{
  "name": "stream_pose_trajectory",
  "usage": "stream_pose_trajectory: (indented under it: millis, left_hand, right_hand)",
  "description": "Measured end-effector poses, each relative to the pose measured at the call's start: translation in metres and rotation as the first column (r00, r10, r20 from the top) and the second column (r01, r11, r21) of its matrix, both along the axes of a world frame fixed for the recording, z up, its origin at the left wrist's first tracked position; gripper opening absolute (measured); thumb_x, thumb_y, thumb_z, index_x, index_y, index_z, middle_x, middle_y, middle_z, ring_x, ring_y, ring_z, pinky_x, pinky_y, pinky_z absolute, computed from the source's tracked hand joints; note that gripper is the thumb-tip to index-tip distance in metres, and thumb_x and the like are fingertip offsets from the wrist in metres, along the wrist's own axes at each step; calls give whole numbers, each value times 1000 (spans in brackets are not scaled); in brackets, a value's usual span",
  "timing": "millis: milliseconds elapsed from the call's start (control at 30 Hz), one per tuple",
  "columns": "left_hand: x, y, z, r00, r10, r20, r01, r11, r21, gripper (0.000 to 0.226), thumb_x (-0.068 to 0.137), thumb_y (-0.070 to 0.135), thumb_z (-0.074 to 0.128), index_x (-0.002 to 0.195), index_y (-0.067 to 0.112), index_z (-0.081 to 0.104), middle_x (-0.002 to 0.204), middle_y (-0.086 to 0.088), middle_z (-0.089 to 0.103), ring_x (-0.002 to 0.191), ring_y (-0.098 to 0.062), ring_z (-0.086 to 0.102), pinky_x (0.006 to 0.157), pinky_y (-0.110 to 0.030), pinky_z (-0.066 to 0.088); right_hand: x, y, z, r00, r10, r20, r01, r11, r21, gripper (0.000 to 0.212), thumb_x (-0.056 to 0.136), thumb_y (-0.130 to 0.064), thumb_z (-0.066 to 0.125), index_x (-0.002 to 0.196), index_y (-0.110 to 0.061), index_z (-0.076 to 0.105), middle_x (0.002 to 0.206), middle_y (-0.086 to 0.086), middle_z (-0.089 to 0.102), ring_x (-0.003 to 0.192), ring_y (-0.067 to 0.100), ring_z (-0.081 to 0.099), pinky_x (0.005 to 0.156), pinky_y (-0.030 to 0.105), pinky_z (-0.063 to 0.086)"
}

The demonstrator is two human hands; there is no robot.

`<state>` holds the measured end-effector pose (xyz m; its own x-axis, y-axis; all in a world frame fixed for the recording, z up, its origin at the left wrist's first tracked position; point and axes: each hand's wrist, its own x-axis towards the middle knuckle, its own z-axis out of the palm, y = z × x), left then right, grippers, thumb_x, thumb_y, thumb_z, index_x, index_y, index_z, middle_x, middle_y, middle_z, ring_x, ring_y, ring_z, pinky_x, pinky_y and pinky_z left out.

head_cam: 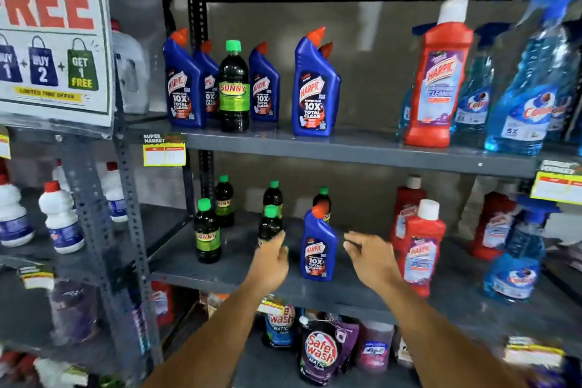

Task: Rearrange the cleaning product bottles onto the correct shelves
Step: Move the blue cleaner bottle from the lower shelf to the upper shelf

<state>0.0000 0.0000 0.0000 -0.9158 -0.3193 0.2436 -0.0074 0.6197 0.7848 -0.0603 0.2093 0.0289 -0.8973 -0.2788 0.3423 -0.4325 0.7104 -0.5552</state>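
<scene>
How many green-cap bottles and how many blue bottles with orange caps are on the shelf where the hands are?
Green-cap bottles: 5
Blue bottles with orange caps: 1
Total: 6

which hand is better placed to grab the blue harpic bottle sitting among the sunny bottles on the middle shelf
Probably the right hand. It is open beside the blue Harpic bottle with nothing between them. The left hand is about as close, but it sits in front of a Sunny bottle.

Promo sign point(53, 35), yellow price tags point(164, 154)
</scene>
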Motion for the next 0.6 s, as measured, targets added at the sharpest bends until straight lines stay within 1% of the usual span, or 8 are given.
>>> stream_pose_trajectory:
  millis: [67,133,200,300,367,467,533,600]
  left_hand:
    - [-21,0,-14,1000,-7,30,4,994,105,46,99,7,40,145,8,34,122,-13,55,99,-24,57,73,-18,37]
    - [-46,0,-31,998,-11,68,0,987,162,48,99,7,40,146,8,31,117,-14,54,96,-26,55,77,-24,39]
    - [-66,-1,-46,995,4,103,-27,976,216,50,98,5,41,147,6,29,130,-19,53,112,-30,54,92,-29,41]
    - [-91,-1,-65,993,-25,117,1,980,200,52,97,3,43,146,0,27,152,-19,37,139,-28,37,110,-27,27]
    - [-102,-1,-77,992,-59,111,36,979,201,53,98,9,46,146,-1,27,153,-17,35,140,-26,36,108,-19,23]
    - [-112,-6,-84,991,-128,37,122,984,132,42,97,18,51,136,4,46,135,-13,59,124,-27,56,100,-20,38]
    - [-115,-8,-83,989,-144,-36,147,984,98,28,95,22,54,121,12,59,109,-7,73,98,-23,69,87,-36,54]
    - [-112,-10,-80,989,-113,-94,122,988,94,22,93,25,58,113,16,65,95,-1,76,83,-16,70,77,-37,57]
  right_hand:
    - [-17,-13,-19,995,-49,92,55,997,-60,30,95,-21,56,122,-14,66,125,10,69,117,29,64,101,36,46]
    - [-33,-25,-40,975,-108,196,127,988,-90,38,95,-21,55,132,-11,57,132,13,64,122,29,60,105,41,44]
    - [-47,-35,-59,956,-137,260,179,973,-145,44,94,-19,56,137,-8,51,137,14,60,126,30,58,105,41,44]
    - [-58,-48,-78,953,-115,282,168,970,-175,37,90,-14,59,126,-19,57,121,7,71,114,29,65,91,38,51]
    - [-63,-53,-88,960,-91,266,138,977,-162,40,88,-15,60,124,-30,57,114,-1,73,107,26,67,81,33,50]
    - [-73,-53,-94,965,-102,242,140,979,-148,37,88,-16,62,122,-32,60,106,-6,76,100,16,70,79,29,51]
    - [-77,-52,-98,964,-105,243,147,975,-165,38,87,-15,65,123,-30,63,107,-10,76,96,2,67,75,6,45]
    - [-80,-51,-101,959,-105,262,166,961,-223,41,86,-13,67,125,-26,64,112,-11,75,98,-6,62,74,-6,37]
